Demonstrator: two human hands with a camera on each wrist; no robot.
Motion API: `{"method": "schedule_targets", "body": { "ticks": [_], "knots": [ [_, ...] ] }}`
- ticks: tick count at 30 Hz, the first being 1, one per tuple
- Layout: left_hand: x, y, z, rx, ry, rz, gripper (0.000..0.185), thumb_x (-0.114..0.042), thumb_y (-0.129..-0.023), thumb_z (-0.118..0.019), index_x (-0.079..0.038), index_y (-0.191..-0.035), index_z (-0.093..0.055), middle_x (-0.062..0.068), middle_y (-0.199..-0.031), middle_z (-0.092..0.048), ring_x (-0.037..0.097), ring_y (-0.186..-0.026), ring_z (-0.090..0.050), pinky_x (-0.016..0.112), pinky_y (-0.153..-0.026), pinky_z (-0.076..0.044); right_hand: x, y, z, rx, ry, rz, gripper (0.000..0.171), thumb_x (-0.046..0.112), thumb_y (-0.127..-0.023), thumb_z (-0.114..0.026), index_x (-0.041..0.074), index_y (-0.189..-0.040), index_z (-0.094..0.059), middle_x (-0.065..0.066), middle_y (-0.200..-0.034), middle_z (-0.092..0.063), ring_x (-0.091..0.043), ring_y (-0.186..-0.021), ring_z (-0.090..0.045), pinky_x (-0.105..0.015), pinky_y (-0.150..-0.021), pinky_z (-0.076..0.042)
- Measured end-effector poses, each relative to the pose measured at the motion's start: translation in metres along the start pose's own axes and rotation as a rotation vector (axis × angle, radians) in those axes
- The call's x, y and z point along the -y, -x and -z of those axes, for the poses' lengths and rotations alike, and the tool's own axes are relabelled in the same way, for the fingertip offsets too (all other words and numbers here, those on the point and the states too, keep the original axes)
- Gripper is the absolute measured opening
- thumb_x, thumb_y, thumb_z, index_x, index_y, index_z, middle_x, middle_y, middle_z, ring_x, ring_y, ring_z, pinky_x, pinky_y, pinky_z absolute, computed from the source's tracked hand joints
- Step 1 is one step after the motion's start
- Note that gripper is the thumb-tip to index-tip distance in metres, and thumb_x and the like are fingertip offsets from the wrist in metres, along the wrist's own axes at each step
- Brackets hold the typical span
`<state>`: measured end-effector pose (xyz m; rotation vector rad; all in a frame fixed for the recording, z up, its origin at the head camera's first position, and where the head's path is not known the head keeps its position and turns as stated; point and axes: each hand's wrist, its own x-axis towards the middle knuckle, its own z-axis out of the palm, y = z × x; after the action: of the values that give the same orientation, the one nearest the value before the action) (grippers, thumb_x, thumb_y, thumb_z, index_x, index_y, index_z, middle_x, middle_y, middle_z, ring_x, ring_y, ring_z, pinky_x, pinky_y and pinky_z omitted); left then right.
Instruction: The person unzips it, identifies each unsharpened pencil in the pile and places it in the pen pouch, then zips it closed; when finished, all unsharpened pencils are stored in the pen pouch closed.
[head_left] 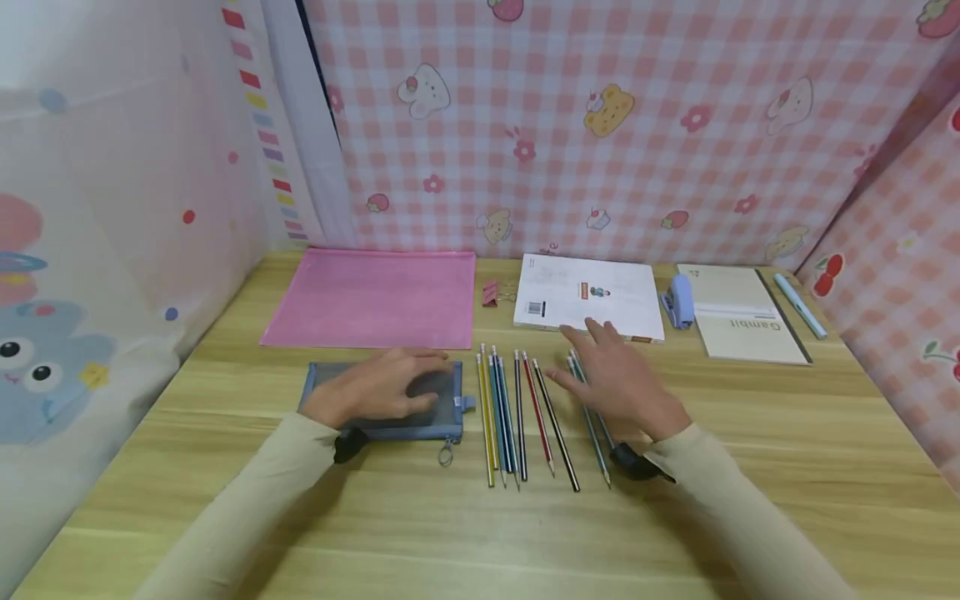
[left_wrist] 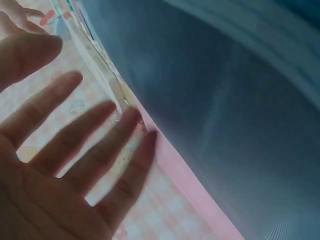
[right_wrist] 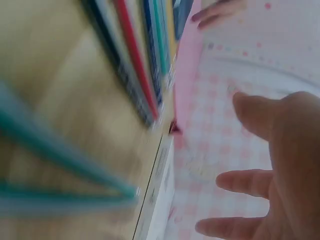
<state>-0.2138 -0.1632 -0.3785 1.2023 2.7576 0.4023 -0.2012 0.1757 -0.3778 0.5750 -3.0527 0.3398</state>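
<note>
A blue mesh zipper pouch (head_left: 405, 434) lies flat on the table, with my left hand (head_left: 382, 387) over it, fingers extended and holding nothing. In the left wrist view the left hand (left_wrist: 75, 160) shows spread fingers apart from the dark mesh (left_wrist: 200, 100). Right of the pouch, several pencils (head_left: 491, 417) lie side by side, among them a red one (head_left: 538, 408) and a black one (head_left: 557, 425). Above two teal pencils (head_left: 592, 433) hovers my right hand (head_left: 618, 379), its fingers spread. The right wrist view shows that hand (right_wrist: 270, 170) with nothing in it.
Along the back lie a pink folder (head_left: 375, 298), a red binder clip (head_left: 490, 293), a white book (head_left: 585, 292), a lilac stapler (head_left: 678, 302), a beige notebook (head_left: 742, 317) and a light blue pen (head_left: 800, 305). Patterned curtains (head_left: 555, 125) enclose the table (head_left: 480, 542).
</note>
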Motion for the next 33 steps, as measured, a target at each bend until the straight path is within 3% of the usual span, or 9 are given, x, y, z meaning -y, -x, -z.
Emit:
{"method": "schedule_targets", "body": {
  "ticks": [4,8,14,17,20,24,27,30,33],
  "knots": [
    [-0.002,-0.004,-0.001,0.002,0.115,-0.089,0.036,-0.018,-0.091,-0.068,-0.01,-0.127,-0.068,0.007,-0.128,-0.069,0.02,-0.108,-0.069,0.039,-0.095,-0.057,0.016,0.004,-0.002,-0.072,-0.072,0.095,0.063,0.042,-0.096,-0.064,0.002,-0.143,-0.052,-0.028,-0.144,-0.051,-0.051,-0.139,-0.043,-0.062,-0.115,-0.037],
    [-0.004,-0.007,-0.002,0.073,0.22,-0.126,0.033,-0.01,-0.089,-0.07,-0.016,-0.122,-0.071,0.0,-0.122,-0.071,0.008,-0.09,-0.064,0.027,-0.081,-0.056,0.032,0.007,-0.004,-0.085,-0.198,0.154,0.052,0.034,-0.093,-0.069,0.001,-0.133,-0.06,-0.02,-0.133,-0.062,-0.041,-0.126,-0.057,-0.056,-0.104,-0.049],
    [-0.005,-0.012,-0.007,0.154,0.188,-0.184,0.043,0.005,-0.087,-0.066,-0.021,-0.119,-0.074,0.003,-0.131,-0.065,0.013,-0.106,-0.063,0.026,-0.089,-0.055,0.047,0.01,-0.01,0.035,-0.39,0.222,0.044,0.028,-0.095,-0.068,0.002,-0.129,-0.062,-0.015,-0.129,-0.067,-0.033,-0.119,-0.063,-0.049,-0.101,-0.051],
    [-0.007,-0.014,-0.01,0.174,0.152,-0.191,0.044,0.005,-0.087,-0.067,-0.026,-0.117,-0.076,0.003,-0.132,-0.06,0.016,-0.116,-0.059,0.03,-0.095,-0.054,0.052,0.011,-0.011,0.085,-0.466,0.226,0.041,0.027,-0.094,-0.069,0.003,-0.127,-0.063,-0.014,-0.112,-0.068,-0.027,-0.095,-0.062,-0.037,-0.083,-0.052],
    [-0.008,-0.016,-0.013,0.178,0.127,-0.192,0.038,0.003,-0.088,-0.069,-0.027,-0.11,-0.077,0.004,-0.13,-0.057,0.017,-0.115,-0.058,0.033,-0.096,-0.054,0.055,0.011,-0.012,0.11,-0.499,0.227,0.04,0.027,-0.094,-0.071,0.004,-0.125,-0.064,-0.008,-0.089,-0.061,-0.016,-0.072,-0.049,-0.026,-0.067,-0.041],
    [-0.008,-0.019,-0.013,0.167,0.113,-0.205,0.026,-0.001,-0.087,-0.073,-0.022,-0.101,-0.074,0.002,-0.122,-0.06,0.016,-0.111,-0.059,0.033,-0.097,-0.055,0.059,0.011,-0.014,0.099,-0.506,0.238,0.036,0.026,-0.092,-0.072,0.005,-0.121,-0.066,-0.005,-0.078,-0.056,-0.007,-0.059,-0.042,-0.022,-0.058,-0.038],
    [-0.005,-0.022,-0.009,0.15,0.144,-0.228,0.021,-0.001,-0.085,-0.075,-0.016,-0.099,-0.071,0.0,-0.111,-0.064,0.015,-0.107,-0.061,0.035,-0.098,-0.054,0.062,0.01,-0.017,0.072,-0.508,0.24,0.032,0.026,-0.092,-0.072,0.007,-0.118,-0.068,-0.008,-0.092,-0.067,-0.009,-0.065,-0.054,-0.025,-0.065,-0.047],
    [0.002,-0.023,0.0,0.114,0.188,-0.229,0.019,-0.003,-0.083,-0.076,-0.012,-0.098,-0.069,-0.002,-0.103,-0.068,0.015,-0.104,-0.06,0.038,-0.099,-0.05,0.069,0.008,-0.019,0.066,-0.568,0.234,0.03,0.023,-0.093,-0.071,0.005,-0.117,-0.068,-0.012,-0.112,-0.071,-0.021,-0.088,-0.069,-0.032,-0.08,-0.058],
    [0.012,-0.022,0.011,0.062,0.221,-0.207,0.018,-0.007,-0.083,-0.077,-0.013,-0.098,-0.069,-0.005,-0.1,-0.069,0.015,-0.103,-0.06,0.04,-0.1,-0.045,0.078,0.004,-0.022,0.062,-0.65,0.232,0.028,0.019,-0.093,-0.07,0.002,-0.115,-0.067,-0.015,-0.116,-0.071,-0.03,-0.107,-0.069,-0.033,-0.085,-0.059]
  ]
}}
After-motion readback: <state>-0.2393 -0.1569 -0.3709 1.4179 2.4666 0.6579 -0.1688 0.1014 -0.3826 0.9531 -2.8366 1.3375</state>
